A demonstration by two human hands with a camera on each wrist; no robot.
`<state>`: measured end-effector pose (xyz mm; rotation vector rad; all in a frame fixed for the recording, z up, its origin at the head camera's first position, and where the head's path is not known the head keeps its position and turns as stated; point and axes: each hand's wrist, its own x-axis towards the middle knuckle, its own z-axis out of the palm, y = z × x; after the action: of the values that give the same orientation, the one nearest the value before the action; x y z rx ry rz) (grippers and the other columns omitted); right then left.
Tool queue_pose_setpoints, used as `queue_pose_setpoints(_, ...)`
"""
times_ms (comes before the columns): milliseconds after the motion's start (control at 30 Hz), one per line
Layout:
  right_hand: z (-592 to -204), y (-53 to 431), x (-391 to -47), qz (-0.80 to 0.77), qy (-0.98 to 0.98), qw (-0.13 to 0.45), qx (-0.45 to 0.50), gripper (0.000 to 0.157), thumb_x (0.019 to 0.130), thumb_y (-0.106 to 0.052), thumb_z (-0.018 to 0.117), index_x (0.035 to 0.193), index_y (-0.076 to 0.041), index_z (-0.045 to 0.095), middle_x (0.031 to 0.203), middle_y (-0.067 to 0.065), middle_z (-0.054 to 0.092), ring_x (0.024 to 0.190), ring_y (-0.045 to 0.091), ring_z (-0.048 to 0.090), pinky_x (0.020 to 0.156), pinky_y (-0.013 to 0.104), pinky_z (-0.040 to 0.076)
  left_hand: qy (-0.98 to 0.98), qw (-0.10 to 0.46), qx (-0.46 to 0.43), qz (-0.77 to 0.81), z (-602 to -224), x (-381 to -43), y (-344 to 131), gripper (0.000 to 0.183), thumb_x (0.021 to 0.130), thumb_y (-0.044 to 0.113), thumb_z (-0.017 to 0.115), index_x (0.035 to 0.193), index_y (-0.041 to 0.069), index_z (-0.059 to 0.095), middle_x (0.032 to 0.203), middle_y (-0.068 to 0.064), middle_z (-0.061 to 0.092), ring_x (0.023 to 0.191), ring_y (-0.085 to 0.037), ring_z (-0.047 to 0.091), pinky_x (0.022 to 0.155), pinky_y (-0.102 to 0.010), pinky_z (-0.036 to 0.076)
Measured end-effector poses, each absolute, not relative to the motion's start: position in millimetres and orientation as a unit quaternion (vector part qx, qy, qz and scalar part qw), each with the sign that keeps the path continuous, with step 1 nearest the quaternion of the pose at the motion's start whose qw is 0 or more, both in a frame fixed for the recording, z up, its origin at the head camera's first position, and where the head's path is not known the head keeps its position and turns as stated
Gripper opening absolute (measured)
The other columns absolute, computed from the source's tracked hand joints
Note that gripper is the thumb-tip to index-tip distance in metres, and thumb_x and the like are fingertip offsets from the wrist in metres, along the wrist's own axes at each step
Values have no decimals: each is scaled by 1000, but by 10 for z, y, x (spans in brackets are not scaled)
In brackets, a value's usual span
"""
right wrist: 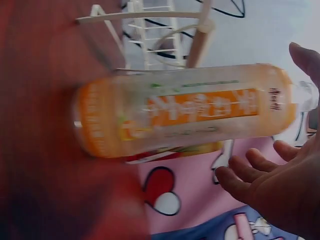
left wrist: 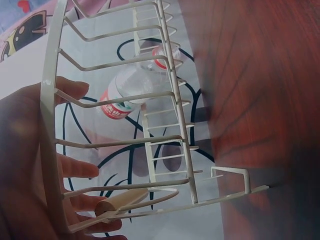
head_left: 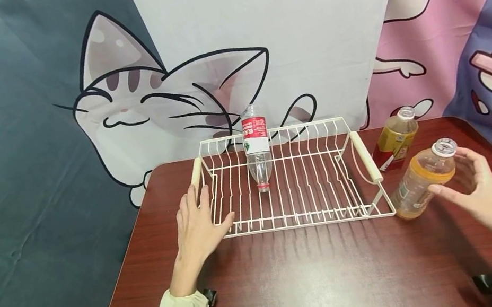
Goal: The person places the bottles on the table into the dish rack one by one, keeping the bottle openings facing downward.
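Note:
A white wire dish rack [head_left: 306,226] stands on the table, with pale handles at both ends. Upside down between its wires is a clear plastic bottle [head_left: 256,144] with a red and white label and red cap. My left hand [head_left: 196,227] lies at the rack's left front corner, fingers loosely extended by the left handle [head_left: 197,172]. To the right of the rack, an orange-banded bottle [head_left: 425,177] with a whitish neck leans slightly. My right hand [head_left: 481,191] is spread around its upper part; fingers and thumb [right wrist: 302,57] stay straight in the right wrist view.
Behind the orange-banded bottle stands another bottle [head_left: 396,140] with a yellow and red label, beside the right handle [head_left: 365,156]. The dark red table [head_left: 295,280] ends at the back against a cartoon-printed cloth [head_left: 294,33].

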<state>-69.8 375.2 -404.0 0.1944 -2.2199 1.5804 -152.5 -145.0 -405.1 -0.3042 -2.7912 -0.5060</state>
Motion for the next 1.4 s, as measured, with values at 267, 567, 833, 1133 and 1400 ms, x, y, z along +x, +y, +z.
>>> queue_pose_setpoints(267, -4309, 3696, -725, 546, -814, 193, 39, 91, 75, 20, 70, 147, -18, 30, 128, -7, 47, 112, 0, 51, 87, 8, 40, -965, 153, -106, -183, -4063, -1519, -1468, 90, 79, 53, 71, 146, 2, 39, 150, -25, 28, 133, -43, 30, 100, -61, 32)
queue_pose_setpoints(567, -4464, 3640, -747, 522, -830, 199, 8, 84, 75, 17, 73, 143, -18, 39, 116, -17, 54, 98, -4, 56, 82, 7, 44, -966, 153, -104, -182, -4078, -1505, -1470, 90, 80, 53, 70, 146, 1, 40, 151, -26, 28, 133, -44, 30, 101, -61, 32)
queue_pose_setpoints(833, -4504, 3617, -770, 519, -822, 232, -18, 75, 74, 18, 72, 135, -18, 48, 106, -19, 60, 87, -4, 59, 77, 7, 46, -965, 156, -104, -181, -4104, -1501, -1464, 85, 83, 53, 67, 145, 2, 40, 152, -23, 27, 132, -42, 32, 99, -61, 35)
queue_pose_setpoints(1133, -4337, 3651, -796, 502, -825, 258, -31, 71, 75, 16, 73, 131, -22, 52, 101, -20, 61, 80, -4, 58, 71, 7, 45, -966, 159, -102, -176, -4119, -1488, -1469, 82, 84, 53, 65, 144, 2, 42, 153, -22, 27, 130, -42, 34, 96, -60, 35)
queue_pose_setpoints(1400, -3957, 3691, -874, 489, -832, 263, -18, 71, 76, 14, 74, 132, -23, 52, 105, -20, 61, 84, -5, 59, 70, 6, 44, -968, 151, -98, -174, -4114, -1485, -1476, 83, 85, 54, 63, 146, 3, 40, 154, -22, 25, 132, -41, 32, 98, -60, 34)
